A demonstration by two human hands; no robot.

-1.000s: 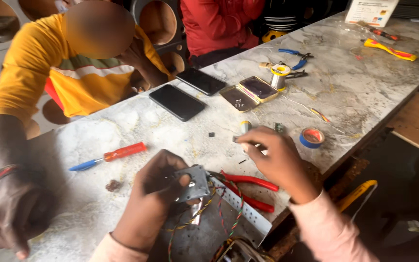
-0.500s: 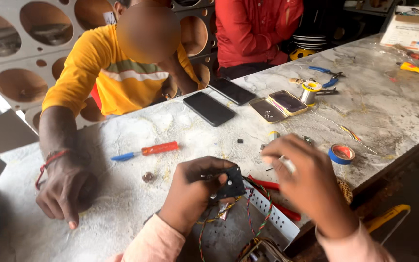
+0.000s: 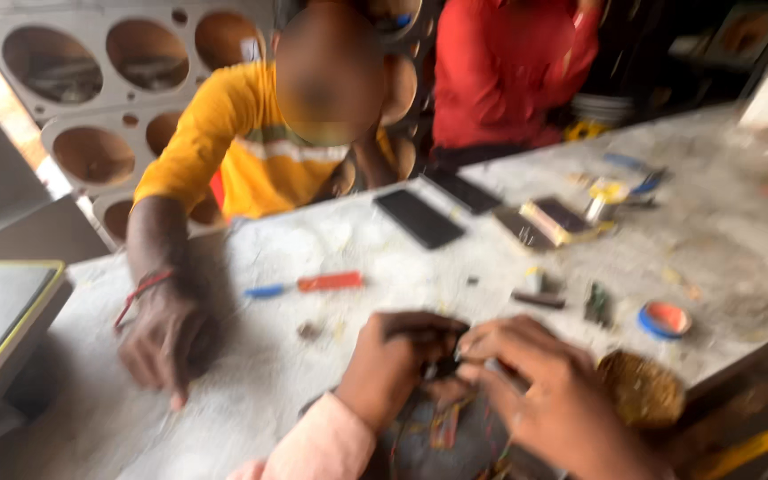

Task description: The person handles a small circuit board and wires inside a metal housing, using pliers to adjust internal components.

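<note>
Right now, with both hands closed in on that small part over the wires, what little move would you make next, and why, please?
I would probably hold still a moment and steady the part before going further. The left hand and right hand meet fingertip to fingertip on a small dark part above loose coloured wires. The picture is blurred, so the grip itself is hard to judge.

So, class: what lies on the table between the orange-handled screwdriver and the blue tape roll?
In the head view, small dark parts lie between the screwdriver and tape roll.
</note>
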